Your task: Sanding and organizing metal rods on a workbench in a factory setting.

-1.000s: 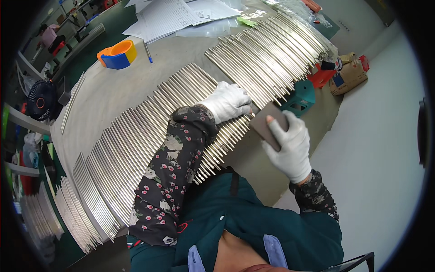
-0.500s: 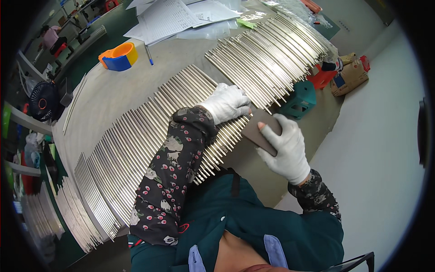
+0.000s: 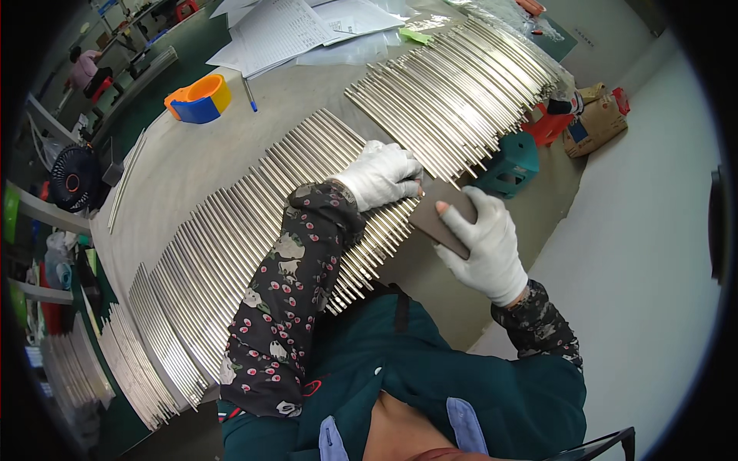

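1. The left hand rests on rods lining the table, seemingly steadying them; whether its grip is clamped, I cannot tell.
2. At its four o'clock, the right hand has its grip clamped on a block, finger overlapping, likely for control.

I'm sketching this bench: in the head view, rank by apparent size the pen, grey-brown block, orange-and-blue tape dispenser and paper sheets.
1. Paper sheets
2. Grey-brown block and tape dispenser: too alike to rank
3. Pen

Brown block, right hand shifted slightly left.
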Available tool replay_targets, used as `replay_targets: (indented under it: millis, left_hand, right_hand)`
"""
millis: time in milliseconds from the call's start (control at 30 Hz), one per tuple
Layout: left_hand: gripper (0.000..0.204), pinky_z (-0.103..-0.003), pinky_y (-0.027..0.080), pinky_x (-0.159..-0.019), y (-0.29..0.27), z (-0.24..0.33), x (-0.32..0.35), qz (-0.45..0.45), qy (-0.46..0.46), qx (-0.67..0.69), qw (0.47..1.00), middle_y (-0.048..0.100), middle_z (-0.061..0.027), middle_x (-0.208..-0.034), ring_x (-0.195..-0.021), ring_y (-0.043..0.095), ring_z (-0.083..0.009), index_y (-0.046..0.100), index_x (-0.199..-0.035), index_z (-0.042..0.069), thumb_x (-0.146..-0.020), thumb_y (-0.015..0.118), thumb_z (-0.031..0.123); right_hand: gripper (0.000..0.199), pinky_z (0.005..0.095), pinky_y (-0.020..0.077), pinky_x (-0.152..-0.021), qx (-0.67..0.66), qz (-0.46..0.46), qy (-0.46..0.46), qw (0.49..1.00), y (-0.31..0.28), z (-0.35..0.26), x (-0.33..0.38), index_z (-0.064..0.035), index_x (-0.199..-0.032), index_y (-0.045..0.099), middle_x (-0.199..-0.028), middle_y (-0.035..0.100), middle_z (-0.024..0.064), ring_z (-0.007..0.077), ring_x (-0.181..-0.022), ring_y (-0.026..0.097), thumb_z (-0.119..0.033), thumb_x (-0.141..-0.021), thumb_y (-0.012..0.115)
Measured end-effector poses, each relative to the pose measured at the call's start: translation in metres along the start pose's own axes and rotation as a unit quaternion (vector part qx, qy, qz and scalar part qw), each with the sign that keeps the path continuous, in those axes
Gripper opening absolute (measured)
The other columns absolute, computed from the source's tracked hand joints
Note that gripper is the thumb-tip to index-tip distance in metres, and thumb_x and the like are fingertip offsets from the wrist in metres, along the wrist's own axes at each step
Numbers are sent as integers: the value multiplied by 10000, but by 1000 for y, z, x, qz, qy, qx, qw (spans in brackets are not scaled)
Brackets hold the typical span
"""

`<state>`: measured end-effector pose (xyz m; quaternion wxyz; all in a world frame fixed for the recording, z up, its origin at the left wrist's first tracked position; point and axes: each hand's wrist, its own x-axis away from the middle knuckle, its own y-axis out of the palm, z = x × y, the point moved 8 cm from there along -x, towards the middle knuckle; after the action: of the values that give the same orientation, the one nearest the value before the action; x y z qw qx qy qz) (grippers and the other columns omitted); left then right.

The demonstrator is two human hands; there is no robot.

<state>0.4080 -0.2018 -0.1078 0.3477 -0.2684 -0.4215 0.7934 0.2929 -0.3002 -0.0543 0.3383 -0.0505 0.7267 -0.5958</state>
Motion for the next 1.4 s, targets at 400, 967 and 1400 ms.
replay_targets:
  millis: [400, 967, 1400]
  left_hand:
    - [173, -403, 465, -726, -2, 8, 3, 30, 65, -11, 997, 615, -56, -850, -882, 575, -262, 643, -845, 112, -813, 660, 281]
    - [164, -419, 480, -697, -6, 11, 9, 130, 44, -136, 981, 596, -78, -831, -811, 571, -297, 631, -848, 92, -779, 651, 239]
    - [229, -434, 486, -703, -9, 9, 6, 116, 32, -134, 984, 609, -106, -855, -842, 588, -309, 628, -830, 71, -815, 610, 298]
  right_hand:
    - [533, 425, 439, -863, 91, 87, 98, 987, -15, 57, 9, -139, -1171, 603, -1194, 489, 173, 342, -1035, 484, -227, -667, 754]
    - [547, 439, 466, -797, -30, 77, 12, 996, -7, 14, 8, -142, -1155, 604, -1135, 508, 182, 342, -954, 521, -265, -646, 763]
    - [557, 437, 458, -787, 82, 86, 71, 990, 8, 35, 6, -140, -1174, 597, -1153, 502, 185, 330, -957, 514, -242, -654, 767]
